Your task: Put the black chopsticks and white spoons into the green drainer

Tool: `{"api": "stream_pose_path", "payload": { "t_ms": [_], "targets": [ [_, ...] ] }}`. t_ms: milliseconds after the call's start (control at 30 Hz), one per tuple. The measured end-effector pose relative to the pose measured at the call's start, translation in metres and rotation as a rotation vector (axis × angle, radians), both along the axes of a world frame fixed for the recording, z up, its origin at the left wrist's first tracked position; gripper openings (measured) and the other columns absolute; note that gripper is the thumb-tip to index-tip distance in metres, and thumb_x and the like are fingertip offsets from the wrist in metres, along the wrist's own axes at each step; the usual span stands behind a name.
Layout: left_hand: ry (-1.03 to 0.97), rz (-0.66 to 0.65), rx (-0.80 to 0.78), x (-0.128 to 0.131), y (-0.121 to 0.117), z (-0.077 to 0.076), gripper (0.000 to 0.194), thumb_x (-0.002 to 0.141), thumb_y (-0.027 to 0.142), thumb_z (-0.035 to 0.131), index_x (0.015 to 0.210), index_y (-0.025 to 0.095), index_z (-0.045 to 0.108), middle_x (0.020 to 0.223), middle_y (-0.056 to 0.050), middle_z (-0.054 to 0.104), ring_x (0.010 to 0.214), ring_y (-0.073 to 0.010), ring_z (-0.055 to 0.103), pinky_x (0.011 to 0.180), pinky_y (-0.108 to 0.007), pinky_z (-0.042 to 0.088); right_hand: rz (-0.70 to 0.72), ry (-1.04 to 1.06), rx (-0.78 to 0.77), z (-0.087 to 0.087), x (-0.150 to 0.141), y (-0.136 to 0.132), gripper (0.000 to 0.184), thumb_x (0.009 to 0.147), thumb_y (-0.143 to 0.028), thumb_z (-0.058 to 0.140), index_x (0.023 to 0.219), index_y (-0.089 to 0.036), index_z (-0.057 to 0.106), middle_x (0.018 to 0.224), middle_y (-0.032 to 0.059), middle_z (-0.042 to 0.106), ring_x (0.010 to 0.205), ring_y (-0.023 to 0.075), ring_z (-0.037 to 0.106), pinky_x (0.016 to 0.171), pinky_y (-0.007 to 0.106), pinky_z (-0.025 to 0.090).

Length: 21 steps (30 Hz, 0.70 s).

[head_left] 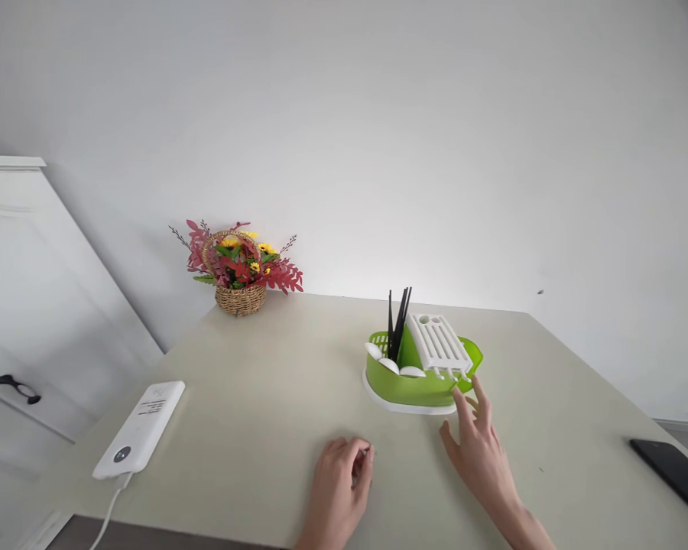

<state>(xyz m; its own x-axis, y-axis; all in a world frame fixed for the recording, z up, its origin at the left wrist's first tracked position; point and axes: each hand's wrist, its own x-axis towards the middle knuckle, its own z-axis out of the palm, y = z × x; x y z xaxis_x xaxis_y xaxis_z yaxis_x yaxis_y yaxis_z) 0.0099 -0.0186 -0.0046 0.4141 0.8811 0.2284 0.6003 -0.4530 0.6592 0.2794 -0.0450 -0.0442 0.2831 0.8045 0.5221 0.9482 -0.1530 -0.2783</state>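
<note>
A green utensil holder [401, 388] with a white base tray [385, 401] stands right of the table's middle. Black chopsticks [400, 332] rise upright from its left part, and several white spoons [388, 366] rest with their bowls at the rim. Its right part carries a white slotted rack [444, 360] with small hooks along the front. My right hand [480, 451] reaches to the holder's front right end, fingers apart and holding nothing; whether the fingertips touch it, I cannot tell. Nearer to me, my left hand [339, 483] is curled closed over the table, with nothing visible in it.
At the back left stands a wicker basket [241, 299] of red and yellow flowers. A white power bank [143, 428] with a cable [110, 510] lies on the left side. On the right edge is a black phone [673, 470]. A white cabinet [40, 290] flanks the table.
</note>
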Motion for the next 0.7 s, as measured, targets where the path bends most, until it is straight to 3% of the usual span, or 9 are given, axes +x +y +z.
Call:
{"api": "stream_pose_path", "payload": {
  "t_ms": [167, 400, 533, 600, 700],
  "targets": [
    [0.004, -0.002, -0.015, 0.001, 0.001, 0.003, 0.031, 0.107, 0.035, 0.043, 0.089, 0.023, 0.066, 0.075, -0.004, 0.068, 0.078, -0.0235, 0.064, 0.075, -0.034, 0.048, 0.043, 0.001, -0.035, 0.004, 0.001, -0.008, 0.059, 0.101, -0.028, 0.040, 0.159, -0.028, 0.030, 0.172, 0.0161, 0.012, 0.125, 0.0360, 0.062, 0.087, 0.053, 0.062],
    [-0.045, 0.000, -0.038, 0.003, -0.001, 0.011, 0.034, 0.108, 0.041, 0.041, 0.088, 0.024, 0.063, 0.073, -0.003, 0.069, 0.076, -0.0226, 0.064, 0.076, -0.033, 0.048, 0.097, 0.012, -0.017, 0.011, 0.004, -0.021, 0.071, 0.101, -0.026, 0.040, 0.166, -0.037, 0.016, 0.174, 0.0120, 0.009, 0.131, 0.0368, 0.058, 0.095, 0.056, 0.058],
    [-0.130, 0.020, -0.100, 0.004, -0.002, 0.012, 0.036, 0.106, 0.047, 0.043, 0.089, 0.023, 0.065, 0.074, -0.003, 0.070, 0.074, -0.0214, 0.065, 0.068, -0.029, 0.048, 0.138, 0.121, -0.059, 0.017, 0.011, -0.036, 0.070, 0.102, -0.030, 0.038, 0.167, -0.040, 0.012, 0.176, 0.0076, 0.002, 0.134, 0.0356, 0.057, 0.092, 0.052, 0.060],
    [-0.211, 0.066, -0.170, 0.003, -0.002, 0.013, 0.038, 0.105, 0.053, 0.046, 0.093, 0.023, 0.066, 0.073, -0.003, 0.070, 0.067, -0.0198, 0.064, 0.060, -0.027, 0.045, 0.132, 0.197, -0.080, 0.015, 0.018, -0.045, 0.071, 0.103, -0.034, 0.038, 0.168, -0.040, 0.009, 0.176, 0.0065, -0.001, 0.137, 0.0357, 0.055, 0.094, 0.051, 0.059],
    [-0.365, 0.254, -0.207, 0.000, 0.007, 0.027, 0.043, 0.100, 0.061, 0.050, 0.097, 0.022, 0.068, 0.072, -0.002, 0.069, 0.066, -0.0198, 0.064, 0.054, -0.025, 0.043, 0.116, 0.276, -0.103, 0.009, 0.031, -0.056, 0.071, 0.104, -0.042, 0.039, 0.168, -0.039, 0.008, 0.177, 0.0045, 0.003, 0.150, 0.0356, 0.041, 0.105, 0.053, 0.054]
  ]
}}
